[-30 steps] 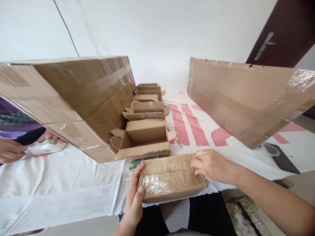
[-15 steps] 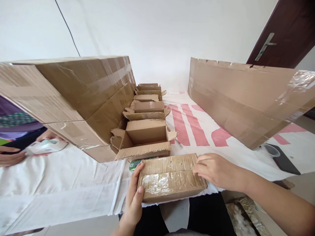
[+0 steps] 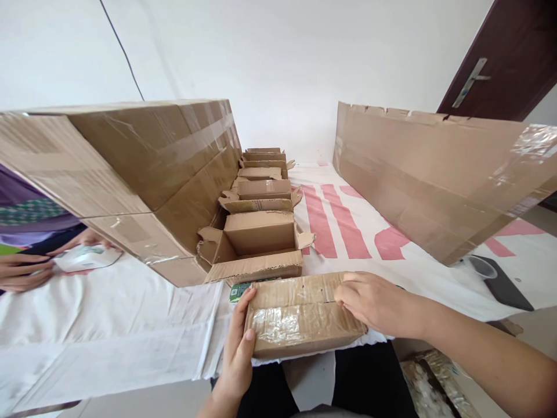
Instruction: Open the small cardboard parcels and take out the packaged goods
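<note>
I seem to be working at the glossy clear tape point(image 3: 276, 326) on a closed, brown, oblong cardboard box point(image 3: 304, 342) at the near edge of the white-cloth-covered bench point(image 3: 143, 325). My left hand point(image 3: 237, 357) grips its left end; my right hand point(image 3: 376, 302) has fingers curled together on top, towards the right. Pulling there would call for a firm left hold. I can't tell whether those fingertips pinch anything; a green printed packet point(image 3: 237, 292) is mostly hidden behind
</note>
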`<state>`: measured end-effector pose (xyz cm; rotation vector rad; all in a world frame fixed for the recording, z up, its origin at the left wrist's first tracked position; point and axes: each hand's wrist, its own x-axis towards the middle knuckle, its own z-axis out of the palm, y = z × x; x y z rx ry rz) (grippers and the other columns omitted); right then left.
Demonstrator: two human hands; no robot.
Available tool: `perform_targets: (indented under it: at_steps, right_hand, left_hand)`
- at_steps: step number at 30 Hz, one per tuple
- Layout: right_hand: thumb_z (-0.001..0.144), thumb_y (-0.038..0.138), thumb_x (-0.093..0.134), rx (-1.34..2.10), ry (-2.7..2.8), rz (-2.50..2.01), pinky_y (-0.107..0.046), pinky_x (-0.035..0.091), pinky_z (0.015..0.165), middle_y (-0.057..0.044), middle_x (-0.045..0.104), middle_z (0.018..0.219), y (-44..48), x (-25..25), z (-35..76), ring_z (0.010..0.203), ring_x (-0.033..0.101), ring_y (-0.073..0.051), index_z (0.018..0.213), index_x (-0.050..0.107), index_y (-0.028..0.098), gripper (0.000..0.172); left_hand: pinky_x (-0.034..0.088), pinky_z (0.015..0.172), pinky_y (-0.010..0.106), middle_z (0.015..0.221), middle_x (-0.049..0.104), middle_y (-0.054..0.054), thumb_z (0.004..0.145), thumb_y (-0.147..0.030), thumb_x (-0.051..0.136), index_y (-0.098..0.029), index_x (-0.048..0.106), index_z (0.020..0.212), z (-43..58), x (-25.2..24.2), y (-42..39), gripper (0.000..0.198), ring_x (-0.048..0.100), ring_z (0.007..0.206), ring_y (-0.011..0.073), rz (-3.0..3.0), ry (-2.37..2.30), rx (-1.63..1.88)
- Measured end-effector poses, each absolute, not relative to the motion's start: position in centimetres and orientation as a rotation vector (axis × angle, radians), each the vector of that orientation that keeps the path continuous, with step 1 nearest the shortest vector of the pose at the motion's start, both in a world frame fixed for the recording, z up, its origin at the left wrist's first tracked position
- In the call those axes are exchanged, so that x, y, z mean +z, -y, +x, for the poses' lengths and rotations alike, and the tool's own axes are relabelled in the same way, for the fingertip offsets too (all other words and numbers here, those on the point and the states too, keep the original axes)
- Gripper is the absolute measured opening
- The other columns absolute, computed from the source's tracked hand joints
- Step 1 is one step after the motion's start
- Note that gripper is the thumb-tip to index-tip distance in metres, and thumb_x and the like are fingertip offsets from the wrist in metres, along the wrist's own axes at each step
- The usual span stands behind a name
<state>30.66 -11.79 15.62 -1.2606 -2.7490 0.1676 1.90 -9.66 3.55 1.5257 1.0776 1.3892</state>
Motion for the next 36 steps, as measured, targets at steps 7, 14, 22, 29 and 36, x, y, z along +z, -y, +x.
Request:
perform_targets:
  at_steps: [7, 14, 22, 29, 36]
  right_hand:
    - [0.086, 0.001, 0.049, 0.466, 2.579, -1.529, -0.029, 0.044, 0.070, -0.004, 0.062, 0.086, 12.4, 17.8, 30.2, 0.077, 0.055, -0.017, 0.094, 0.055, 0.018, 0.020]
    - [0.093, 0.008, 0.041, 0.693, 2.427, -1.600, -0.031, 0.047, 0.076, -0.005, 0.065, 0.092, 12.1, 18.0, 30.0, 0.088, 0.059, -0.019, 0.097, 0.056, 0.020, 0.019]
    - [0.093, 0.012, 0.041, 0.730, 2.411, -1.647, -0.033, 0.048, 0.077, -0.007, 0.069, 0.099, 11.1, 17.2, 29.4, 0.089, 0.063, -0.020, 0.099, 0.061, 0.019, 0.022]
    - [0.095, 0.017, 0.044, 0.536, 2.624, -1.696, -0.040, 0.046, 0.083, -0.006, 0.069, 0.085, 10.6, 16.7, 27.6, 0.085, 0.062, -0.023, 0.082, 0.061, 0.019, 0.022]
    - [0.095, 0.019, 0.046, 0.745, 2.489, -1.649, -0.030, 0.046, 0.072, -0.003, 0.066, 0.086, 10.9, 18.4, 28.4, 0.081, 0.059, -0.018, 0.081, 0.059, 0.019, 0.019]
  left_hand:
    - [0.023, 0.117, 0.051, 0.146, 0.047, 0.008, 0.091, -0.056, 0.044, -0.026, 0.049, 0.137, 1.8, 3.3, 9.5, 0.055, 0.034, 0.140, 0.0344, 1.542, -1.064, 1.388]
    - [0.021, 0.119, 0.051, 0.148, 0.045, 0.007, 0.093, -0.053, 0.043, -0.026, 0.047, 0.139, 1.8, 3.5, 9.6, 0.053, 0.032, 0.142, 0.0336, 1.526, -1.048, 1.369]
    - [0.023, 0.118, 0.051, 0.147, 0.046, 0.009, 0.092, -0.058, 0.043, -0.023, 0.047, 0.139, 1.7, 3.3, 9.6, 0.059, 0.034, 0.141, 0.0347, 1.523, -1.069, 1.372]
    - [0.024, 0.118, 0.051, 0.145, 0.048, 0.008, 0.092, -0.057, 0.043, -0.024, 0.049, 0.137, 2.2, 3.5, 9.8, 0.056, 0.035, 0.140, 0.0346, 1.518, -1.077, 1.405]
    - [0.024, 0.117, 0.052, 0.144, 0.049, 0.010, 0.092, -0.056, 0.044, -0.022, 0.049, 0.137, 2.2, 3.4, 9.7, 0.057, 0.037, 0.139, 0.0348, 1.492, -1.074, 1.427]
